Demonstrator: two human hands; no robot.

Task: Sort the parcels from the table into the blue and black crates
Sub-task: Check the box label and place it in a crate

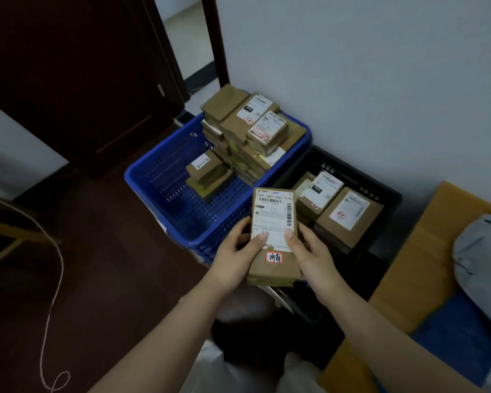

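We saw a brown parcel (274, 236) held at the centre of the frame, above the near edges of the two crates — the left hand (236, 258) gripped its left side, the right hand (309, 255) its right, thumbs pressed on the white shipping label. The label read "159-159-A03-170" beside a barcode; a red-bordered sticker below carried handwritten characters. The blue crate (165, 177), centre left, held stacked labelled parcels; the black crate (386, 194), to its right, held a few more.
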